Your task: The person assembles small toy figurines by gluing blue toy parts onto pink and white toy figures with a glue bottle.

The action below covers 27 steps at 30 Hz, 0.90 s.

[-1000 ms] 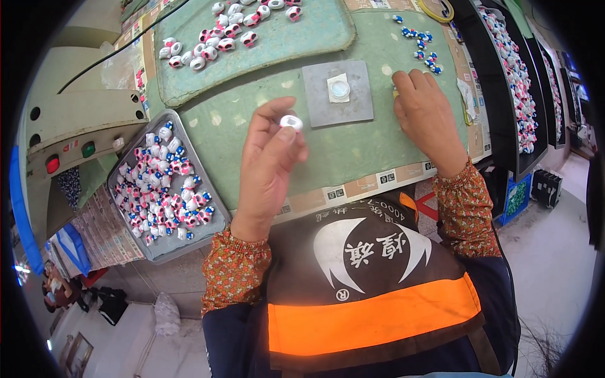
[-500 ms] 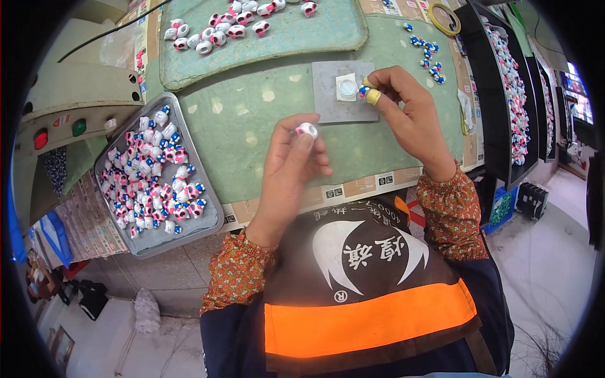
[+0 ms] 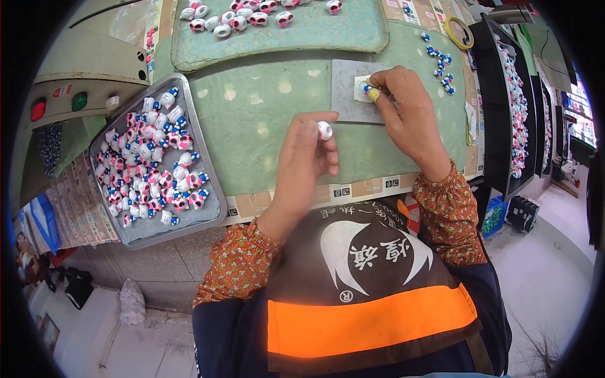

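My left hand (image 3: 301, 160) is closed round a small white toy head (image 3: 324, 130), held between thumb and fingers with its dark hole turned to the right. Farther right, my right hand (image 3: 408, 112) pinches a small blue-and-white toy body (image 3: 368, 89), with yellow covers (image 3: 374, 95) on thumb and fingertip. That body is at a small round pale dish (image 3: 360, 89) on a white square; whether they touch I cannot tell. The square lies on a flat grey plate (image 3: 344, 94) on the green tabletop (image 3: 252, 132).
A metal tray (image 3: 213, 170) at left holds many joined toy figures. White-and-pink heads (image 3: 258, 17) lie on a teal board (image 3: 334, 38) at the back. Several blue bodies (image 3: 447, 82) and a yellow tape roll (image 3: 469, 41) lie at right, beside black trays (image 3: 498, 126). A machine (image 3: 63, 79) with buttons stands left.
The right hand has brought the blue-and-white body from the dish's right edge to over the dish. In the left hand the toy head has turned, its hole now facing right. The whole view has shifted slightly.
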### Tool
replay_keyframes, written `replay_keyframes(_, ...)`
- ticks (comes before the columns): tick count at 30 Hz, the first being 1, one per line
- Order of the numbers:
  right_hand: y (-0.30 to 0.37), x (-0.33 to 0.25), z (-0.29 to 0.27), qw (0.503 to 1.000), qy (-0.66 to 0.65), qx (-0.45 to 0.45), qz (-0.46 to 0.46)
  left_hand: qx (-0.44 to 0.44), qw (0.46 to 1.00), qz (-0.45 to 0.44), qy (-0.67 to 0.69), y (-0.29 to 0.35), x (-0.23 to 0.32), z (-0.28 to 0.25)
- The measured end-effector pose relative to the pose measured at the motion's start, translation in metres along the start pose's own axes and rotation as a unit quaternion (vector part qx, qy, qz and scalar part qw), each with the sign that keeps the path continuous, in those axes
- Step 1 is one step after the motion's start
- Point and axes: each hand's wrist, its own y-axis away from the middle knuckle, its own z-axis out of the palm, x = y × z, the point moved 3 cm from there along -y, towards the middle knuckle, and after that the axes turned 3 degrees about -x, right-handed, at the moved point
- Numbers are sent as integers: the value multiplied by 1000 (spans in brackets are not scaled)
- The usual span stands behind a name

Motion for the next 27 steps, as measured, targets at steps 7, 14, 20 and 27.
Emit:
replay_keyframes(7, 5, -5, -4, 987, -133, 15, 87, 8, 999, 31, 23, -5, -5, 4)
replay_keyframes(14, 28, -39, 10, 940, -324, -29, 104, 17, 997, 69, 42, -6, -12, 4)
replay_keyframes(20, 33, -51, 15, 943, -317, -26, 96, 34, 995, 90, -21, -4, -11, 9)
replay_keyframes(27, 38, -57, 24, 952, -290, -21, 99, 51, 987, 128, -86, -1, -18, 8)
